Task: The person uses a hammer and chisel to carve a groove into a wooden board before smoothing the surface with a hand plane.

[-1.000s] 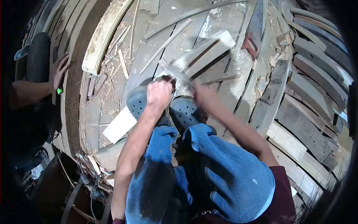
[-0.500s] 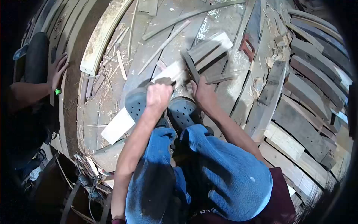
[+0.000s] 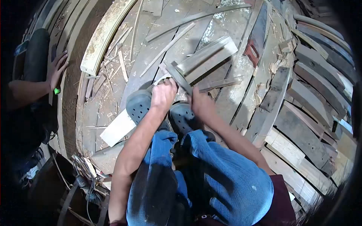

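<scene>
Because the dark flat tool [image 3: 181, 79] slants so near the left hand [image 3: 164, 94] and the shoes [image 3: 137, 105], a slip of the right hand [image 3: 200, 103], whose grip is closed around the tool's near end, could send it into either, as could a twist of the pale board [image 3: 208, 58] if poorly pinned. The left grip is curled into a fist, though I cannot tell what it holds. Lying on the plank floor [image 3: 147, 52], the board seems to run beneath the left shoe, straight and square-edged, with a grayish far part and a whiter near end.
</scene>
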A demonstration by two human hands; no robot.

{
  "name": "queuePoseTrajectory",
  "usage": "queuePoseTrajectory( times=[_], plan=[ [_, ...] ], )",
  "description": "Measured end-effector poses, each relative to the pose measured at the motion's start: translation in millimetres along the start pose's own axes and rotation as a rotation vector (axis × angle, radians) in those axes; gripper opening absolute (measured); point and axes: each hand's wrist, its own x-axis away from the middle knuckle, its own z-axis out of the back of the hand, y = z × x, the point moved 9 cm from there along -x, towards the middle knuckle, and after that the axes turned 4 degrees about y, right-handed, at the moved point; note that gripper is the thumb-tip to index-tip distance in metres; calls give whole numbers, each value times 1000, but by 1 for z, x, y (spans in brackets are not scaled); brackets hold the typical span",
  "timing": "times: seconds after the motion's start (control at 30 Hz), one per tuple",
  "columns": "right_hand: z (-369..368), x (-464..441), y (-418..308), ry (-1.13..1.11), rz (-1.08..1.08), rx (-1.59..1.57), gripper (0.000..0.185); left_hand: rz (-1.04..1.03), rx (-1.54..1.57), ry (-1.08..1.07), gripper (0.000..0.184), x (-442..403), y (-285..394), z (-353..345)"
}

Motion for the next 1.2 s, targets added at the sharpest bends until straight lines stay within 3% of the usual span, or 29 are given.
queuePoseTrajectory(
  times=[0.07,0.1,0.27,0.47,0.5,0.53,0.6,0.7,0.8,0.87,0.97,1.07,1.13,1.2],
  plan=[
    [22,-22,16,-14,-30,40,32,32,95,-34,15,-1,-5,13],
    [39,-32,26,37,-146,41,32,94,204,-67,16,-3,-9,1],
    [27,-7,20,40,-53,99,33,-24,174,-22,25,0,6,-5],
    [24,1,16,12,-115,-10,33,-7,185,49,13,-3,5,-3],
    [8,13,4,-86,-51,103,32,-16,176,34,12,-2,6,-4],
    [1,22,5,-94,-91,-2,31,-27,164,20,10,-2,6,-5],
    [11,2,22,-55,-66,91,31,-7,168,64,9,-3,1,-3],
    [30,-6,25,9,-194,-17,30,13,211,100,9,0,2,1],
    [1,21,0,-95,-93,46,33,18,134,15,7,-3,2,-2],
    [5,2,24,-55,-77,36,34,56,212,76,8,-3,-4,-5],
    [21,-14,34,46,-159,-9,31,104,314,-52,11,-3,-6,-6],
    [0,17,4,-22,-37,-54,27,96,373,52,9,-2,-7,-6],
    [8,5,17,-116,-34,80,26,95,427,131,12,-2,-9,-2],
    [35,-22,43,48,-141,14,27,82,525,259,14,7,-12,9]
  ],
)
